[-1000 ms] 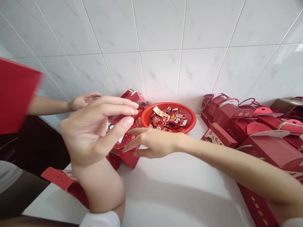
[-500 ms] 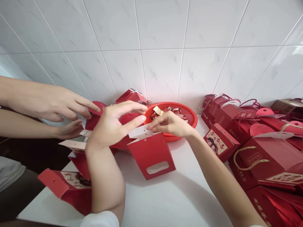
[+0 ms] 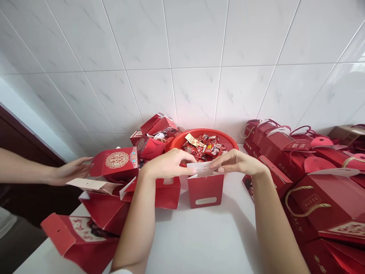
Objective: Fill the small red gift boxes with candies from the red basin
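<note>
One red box (image 3: 205,189) between left fingers (image 3: 186,155) and right fingers (image 3: 221,160)

- a white sleeve edge (image 3: 121,271), just visible on the left arm (image 3: 138,224);
- right forearm (image 3: 276,217) slim and bare;
- both hands (image 3: 167,163) (image 3: 245,163) bare, with slender fingers (image 3: 224,158)

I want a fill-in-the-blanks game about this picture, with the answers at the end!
1. The person's left hand and right hand touch a box coloured ____.
2. That box's top is ____, not closed.
3. Small packets lie ____ the basket, not outside it.
4. Another person's hand shows at the picture's ____ side.

Missing words: red; open; inside; left.
</note>
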The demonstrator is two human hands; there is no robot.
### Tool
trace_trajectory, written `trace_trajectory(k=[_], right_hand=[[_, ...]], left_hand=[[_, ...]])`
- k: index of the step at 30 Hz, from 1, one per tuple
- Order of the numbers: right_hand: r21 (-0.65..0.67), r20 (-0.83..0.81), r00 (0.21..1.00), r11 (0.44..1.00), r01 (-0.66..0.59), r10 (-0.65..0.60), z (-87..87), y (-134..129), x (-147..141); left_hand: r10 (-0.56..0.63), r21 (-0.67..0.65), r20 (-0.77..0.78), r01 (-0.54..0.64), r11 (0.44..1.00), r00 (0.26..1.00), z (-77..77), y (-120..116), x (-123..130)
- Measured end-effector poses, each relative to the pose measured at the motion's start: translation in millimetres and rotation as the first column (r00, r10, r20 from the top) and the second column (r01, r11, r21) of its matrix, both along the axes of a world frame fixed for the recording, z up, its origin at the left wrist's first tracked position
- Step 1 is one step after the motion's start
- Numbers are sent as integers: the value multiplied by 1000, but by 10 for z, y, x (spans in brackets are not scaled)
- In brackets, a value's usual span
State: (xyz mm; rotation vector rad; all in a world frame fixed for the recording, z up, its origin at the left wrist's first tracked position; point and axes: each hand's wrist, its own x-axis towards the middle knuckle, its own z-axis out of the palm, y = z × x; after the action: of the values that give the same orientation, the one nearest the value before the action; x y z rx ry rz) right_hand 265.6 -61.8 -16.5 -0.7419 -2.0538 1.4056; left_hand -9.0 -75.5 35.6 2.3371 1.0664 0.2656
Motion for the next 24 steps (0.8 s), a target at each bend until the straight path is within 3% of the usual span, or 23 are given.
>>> trace_trajectory(k=[4, 7, 10, 12, 14, 16, 18, 20, 24], right_hand=[[-11, -28, 998, 999, 49, -49, 44, -1, 47], [-1, -171, 957, 971, 238, -234, 22, 74, 59], [15, -239, 873, 897, 441, -425, -40, 260, 42], [76, -87, 855, 852, 518, -512, -86, 417, 5], [186, 220, 818, 846, 500, -532, -126, 561, -61], [250, 570, 692, 896, 367, -442, -161, 663, -159], [217, 793, 528, 951, 222, -304, -190, 715, -280], [165, 874, 436, 975, 150, -215, -211, 727, -402], [160, 891, 410, 980, 117, -194, -230, 705, -565]], left_hand=[[-45, -3, -31, 45, 999, 999, -9, 11, 150], [-74, -42, -51, 72, 997, 996, -24, 35, 169], [-107, -70, -35, 104, 992, 994, -57, 75, 144], [-148, -74, -1, 147, 986, 989, -82, 103, 132], [-180, -81, 19, 181, 980, 983, -102, 125, 132], [-186, -91, 17, 186, 978, 982, -109, 134, 137], [-172, -111, 20, 173, 979, 985, -105, 132, 136], [-136, -130, 52, 141, 981, 989, -98, 129, 122], [-83, -125, 110, 96, 987, 990, -90, 143, 62]])
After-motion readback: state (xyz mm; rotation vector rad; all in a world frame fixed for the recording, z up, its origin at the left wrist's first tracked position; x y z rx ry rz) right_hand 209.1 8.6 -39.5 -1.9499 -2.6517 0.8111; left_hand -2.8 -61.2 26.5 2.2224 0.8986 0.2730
